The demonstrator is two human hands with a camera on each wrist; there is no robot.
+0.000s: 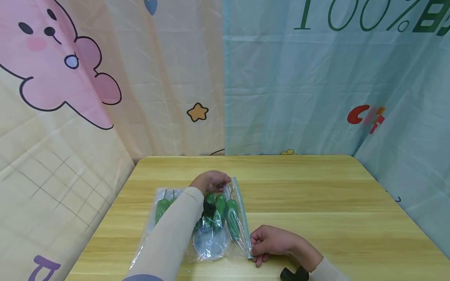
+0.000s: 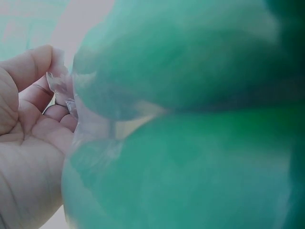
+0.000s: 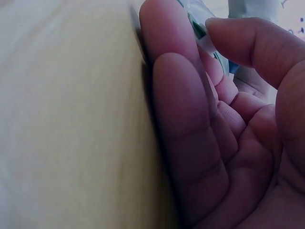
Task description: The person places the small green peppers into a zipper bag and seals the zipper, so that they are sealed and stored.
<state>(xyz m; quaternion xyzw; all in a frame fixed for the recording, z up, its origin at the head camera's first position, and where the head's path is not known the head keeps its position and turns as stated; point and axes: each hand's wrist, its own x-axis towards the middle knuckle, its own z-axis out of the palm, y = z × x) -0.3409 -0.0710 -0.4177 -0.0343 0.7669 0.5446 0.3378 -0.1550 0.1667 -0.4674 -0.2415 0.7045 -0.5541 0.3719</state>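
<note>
A clear zip bag point(image 1: 149, 234) lies on the table with several long green vegetables point(image 1: 232, 218) inside, thin stalks at their far ends. A pale round shape point(image 1: 211, 245) shows through its near part. My left hand point(image 1: 212, 180) reaches across the bag and pinches the far end of its mouth; the left wrist view shows crumpled film point(image 2: 61, 86) at the fingertips. At the near end of the bluish zip strip point(image 1: 241, 214), my right hand point(image 1: 272, 242) pinches the corner between thumb and fingers. My left sleeve hides the bag's middle.
The wooden table point(image 1: 316, 195) extends to the right and behind the bag. Printed curtains point(image 1: 288, 78) hang along its back and sides. A black wrist device point(image 1: 294, 274) sits under my right wrist, and another black device point(image 1: 209, 208) is below my left wrist.
</note>
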